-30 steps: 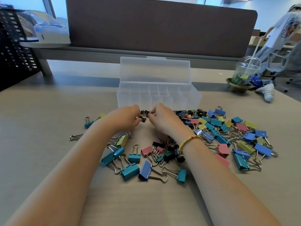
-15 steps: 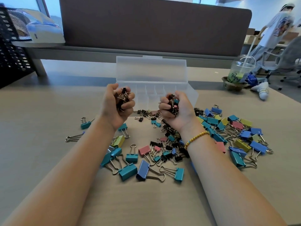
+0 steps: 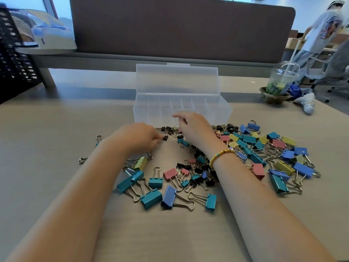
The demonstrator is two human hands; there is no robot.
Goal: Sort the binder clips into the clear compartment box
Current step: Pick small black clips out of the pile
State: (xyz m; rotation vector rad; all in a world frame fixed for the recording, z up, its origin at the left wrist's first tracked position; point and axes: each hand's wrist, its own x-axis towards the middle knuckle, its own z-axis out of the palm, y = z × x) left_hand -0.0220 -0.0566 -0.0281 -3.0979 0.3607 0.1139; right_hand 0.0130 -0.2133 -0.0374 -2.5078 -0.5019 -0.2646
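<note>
Head view, we log: both fistfuls of small black binder clips gone; left hand [image 3: 138, 138] now pinches one [image 3: 165, 137] on the table [image 3: 47, 133], right hand [image 3: 192, 129] half-curled, contents unclear, before the clear compartment box [image 3: 182, 108], seemingly unfilled.

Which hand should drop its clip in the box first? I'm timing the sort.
Probably the right hand: it is against the clear box's front wall. The left hand sits farther back, pinching a small black clip.

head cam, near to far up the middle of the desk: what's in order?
Dark blue binder clip → pink binder clip → small black clip at the left hand fingertips → clear compartment box → its open lid → brown desk divider.
</note>
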